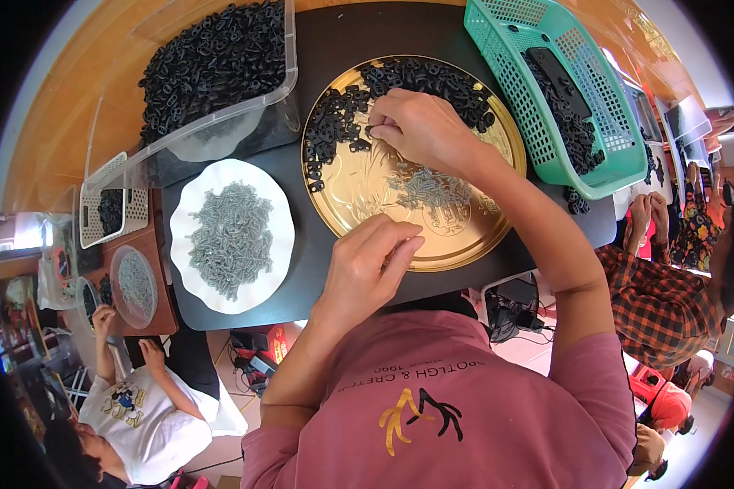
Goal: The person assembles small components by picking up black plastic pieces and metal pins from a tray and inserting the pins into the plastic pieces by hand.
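A round golden tray [340, 213] lies on the dark table. Small black plastic parts [432, 80], looped in shape, are heaped along its far and left sides, and several grey screws [431, 189] lie in its middle. My right hand [426, 130] reaches over the tray, thumb and fingers pinched at a black part by the left heap. Over the tray's near rim is my left hand [369, 265], its thumb and forefinger brought together. Whatever sits between those fingertips is too small to make out.
Left of the tray stands a white scalloped plate [183, 269] piled with grey screws. Behind it, a clear bin [212, 122] holds many black parts. A green basket [538, 155] with black parts and a dark flat object stands at right. Other people work on both sides.
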`<state>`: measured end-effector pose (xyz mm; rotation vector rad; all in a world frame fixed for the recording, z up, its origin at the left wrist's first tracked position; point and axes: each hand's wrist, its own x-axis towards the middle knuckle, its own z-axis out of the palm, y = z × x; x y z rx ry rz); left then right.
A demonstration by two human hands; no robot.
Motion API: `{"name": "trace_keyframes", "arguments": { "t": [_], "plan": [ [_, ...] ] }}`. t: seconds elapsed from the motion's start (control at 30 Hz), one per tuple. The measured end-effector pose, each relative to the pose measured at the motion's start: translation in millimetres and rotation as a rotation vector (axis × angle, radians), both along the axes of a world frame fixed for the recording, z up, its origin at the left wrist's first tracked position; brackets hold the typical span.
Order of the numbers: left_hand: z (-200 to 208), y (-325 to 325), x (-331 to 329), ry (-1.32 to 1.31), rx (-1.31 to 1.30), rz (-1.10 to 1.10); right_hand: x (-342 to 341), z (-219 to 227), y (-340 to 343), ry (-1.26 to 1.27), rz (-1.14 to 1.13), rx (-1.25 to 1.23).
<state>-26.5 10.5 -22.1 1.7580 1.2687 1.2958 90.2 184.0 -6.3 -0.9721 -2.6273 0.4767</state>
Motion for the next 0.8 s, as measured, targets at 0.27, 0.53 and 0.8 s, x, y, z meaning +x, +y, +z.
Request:
{"name": "trace_keyframes", "arguments": {
  "t": [0.27,0.53,0.8],
  "plan": [
    [1.3,-1.2,4.6,-0.149,-0.106,0.102,25.1,6.6,-18.8,0.455,-0.153,-0.799],
    [16.4,22.1,6.9,-0.706,-0.209,0.294,32.6,25.8,-49.7,0.654,-0.123,-1.17],
    [17.5,22.9,3.1,-0.748,-0.108,0.243,16.5,32.0,-66.5,0.79,-0.133,-1.218]
  ]
}}
